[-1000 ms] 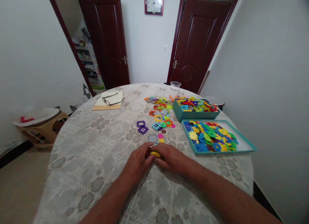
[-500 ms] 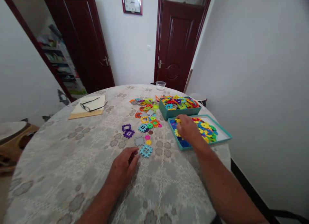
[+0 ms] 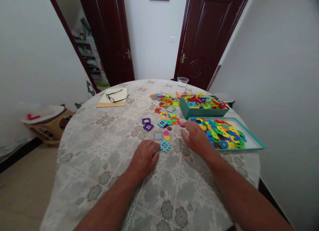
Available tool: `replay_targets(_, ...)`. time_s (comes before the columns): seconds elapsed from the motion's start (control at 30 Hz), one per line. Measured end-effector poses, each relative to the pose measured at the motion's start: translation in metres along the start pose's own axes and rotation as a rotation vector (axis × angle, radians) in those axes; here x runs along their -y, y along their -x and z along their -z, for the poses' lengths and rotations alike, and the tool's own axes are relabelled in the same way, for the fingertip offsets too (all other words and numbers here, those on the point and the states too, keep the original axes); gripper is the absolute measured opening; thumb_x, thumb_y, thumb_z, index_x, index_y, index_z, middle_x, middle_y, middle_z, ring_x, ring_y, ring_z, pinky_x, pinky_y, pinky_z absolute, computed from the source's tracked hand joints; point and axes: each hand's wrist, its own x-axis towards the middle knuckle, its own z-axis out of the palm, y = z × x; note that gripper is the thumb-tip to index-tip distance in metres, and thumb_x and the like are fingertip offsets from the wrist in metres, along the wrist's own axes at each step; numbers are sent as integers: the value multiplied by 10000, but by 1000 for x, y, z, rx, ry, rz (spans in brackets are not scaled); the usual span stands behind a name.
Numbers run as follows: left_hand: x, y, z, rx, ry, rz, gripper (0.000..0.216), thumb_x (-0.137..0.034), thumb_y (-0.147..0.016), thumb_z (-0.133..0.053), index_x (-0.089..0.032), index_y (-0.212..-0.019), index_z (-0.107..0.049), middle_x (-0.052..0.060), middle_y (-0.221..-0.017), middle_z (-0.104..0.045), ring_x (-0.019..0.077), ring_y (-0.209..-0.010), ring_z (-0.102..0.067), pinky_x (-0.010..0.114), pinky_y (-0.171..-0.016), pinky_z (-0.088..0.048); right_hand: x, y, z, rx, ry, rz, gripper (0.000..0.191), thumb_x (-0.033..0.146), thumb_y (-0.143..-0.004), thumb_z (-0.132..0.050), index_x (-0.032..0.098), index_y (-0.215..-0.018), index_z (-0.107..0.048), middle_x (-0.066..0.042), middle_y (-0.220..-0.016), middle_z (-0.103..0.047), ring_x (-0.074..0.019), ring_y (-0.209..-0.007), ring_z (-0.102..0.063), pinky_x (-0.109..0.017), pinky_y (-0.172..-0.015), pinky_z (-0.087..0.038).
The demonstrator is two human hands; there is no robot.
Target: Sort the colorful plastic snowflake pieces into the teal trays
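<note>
My left hand (image 3: pixel 146 157) rests palm down on the tablecloth, its fingertips touching a light blue square lattice piece (image 3: pixel 165 146). My right hand (image 3: pixel 195 136) hovers palm down with fingers stretched out, between that piece and the shallow teal tray (image 3: pixel 251 143) of mixed plastic pieces; nothing shows in it. Just beyond lie a grey square piece (image 3: pixel 158 135), small pink and yellow pieces (image 3: pixel 165 135) and two purple pieces (image 3: pixel 147 124).
A deeper teal box (image 3: pixel 189 113) heaped with colourful pieces stands behind the tray, with loose pieces (image 3: pixel 165 108) spread to its left. Glasses (image 3: pixel 115 96) lie on a notebook at the far left. A small clear cup (image 3: pixel 182 81) stands at the far edge. A stool (image 3: pixel 47 123) stands left of the table.
My right hand has come back from the tray toward the table's middle, no longer showing the yellow piece. My left hand stays by the blue piece. The view shifted.
</note>
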Motion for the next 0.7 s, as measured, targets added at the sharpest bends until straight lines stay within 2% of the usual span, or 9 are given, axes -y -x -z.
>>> replay_targets(0.1, -1, 0, 0, 21, -21, 44, 219, -183, -927, -584, -195, -1120, -688, 108, -1089, -699, 258, -1072, -613, 436, -998, -485, 42, 12, -19, 220, -33, 36, 268, 413, -989, -573, 190, -1105, -664, -146, -1088, -671, -292, -1056, -598, -412, -936, -470)
replay_targets(0.2, -2, 0, 1, 34, -29, 63, 216, -198, -922, -596, -194, -1119, -684, 104, -1078, -705, 260, -1056, -614, 433, -984, -485, 63, 21, -28, 326, 47, -40, 343, 510, -928, -654, 189, -1049, -651, -162, -1065, -651, -307, -1013, -597, -404, -857, -471)
replay_targets(0.33, -2, 1, -1, 19, -30, 79, 233, -206, -934, -594, -181, -1151, -674, 109, -1093, -710, 268, -1060, -613, 440, -979, -484, 65, 22, -32, 372, 38, -100, 349, 482, -884, -693, 189, -1052, -601, -142, -1076, -635, -282, -968, -603, -377, -817, -452)
replay_targets(0.47, 2, 3, -5, -31, 4, 114, 346, -212, -923, -628, -196, -1269, -623, 107, -1181, -706, 269, -1104, -611, 446, -1014, -478, 61, 22, -35, 374, -183, -93, 390, 353, -840, -725, 204, -1153, -547, -91, -1083, -649, -239, -951, -605, -329, -802, -434)
replay_targets(0.6, 7, 2, -8, -55, 44, 197, 474, -216, -904, -662, -184, -1367, -567, 121, -1228, -690, 269, -1128, -607, 438, -1012, -481, 62, 22, -38, 366, -356, -1, 444, 237, -857, -684, 213, -1269, -519, -67, -1085, -670, -204, -906, -611, -316, -816, -440)
replay_targets(0.7, 7, 0, -5, -41, 58, 257, 334, -221, -914, -646, -187, -1246, -634, 91, -1109, -704, 243, -1031, -617, 394, -939, -491, 59, 17, -41, 347, -403, 82, 390, 239, -884, -663, 217, -1257, -552, -58, -1081, -660, -186, -857, -606, -315, -806, -461)
